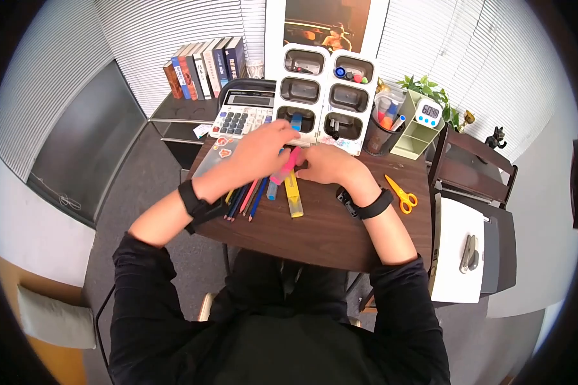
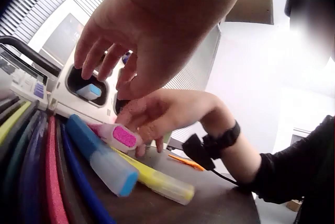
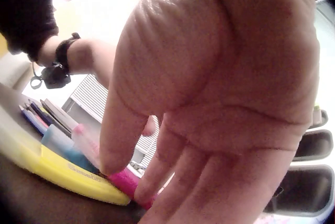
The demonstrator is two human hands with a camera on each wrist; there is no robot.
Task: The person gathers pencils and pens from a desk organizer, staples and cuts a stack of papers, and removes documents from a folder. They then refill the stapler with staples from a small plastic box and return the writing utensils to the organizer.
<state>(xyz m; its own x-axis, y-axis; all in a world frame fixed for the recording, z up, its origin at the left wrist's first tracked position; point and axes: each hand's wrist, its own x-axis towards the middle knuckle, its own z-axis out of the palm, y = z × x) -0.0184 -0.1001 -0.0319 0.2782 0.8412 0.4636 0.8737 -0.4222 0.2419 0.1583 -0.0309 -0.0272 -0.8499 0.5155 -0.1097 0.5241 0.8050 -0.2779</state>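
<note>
My right hand (image 1: 332, 165) pinches a pink highlighter (image 1: 286, 167) between thumb and fingers, tilted above the other pens; the thumb lies along its pink cap in the right wrist view. A yellow highlighter (image 1: 293, 196) lies just under it on the table, beside a blue highlighter (image 2: 102, 156). My left hand (image 1: 257, 154) hovers by the front left compartment of the white organizer (image 1: 321, 102), fingers loosely bent with nothing in them. Inside that compartment stands another blue highlighter (image 2: 89, 92). Several colored pencils (image 1: 245, 204) lie side by side below the left hand.
A calculator (image 1: 241, 119) stands left of the organizer. To the right are a pen cup (image 1: 380, 138), a green holder (image 1: 414, 142) with a timer (image 1: 428, 112), and yellow scissors (image 1: 402, 194). A stapler (image 1: 470, 253) sits on a white surface farther right. Books (image 1: 205, 67) line the back left.
</note>
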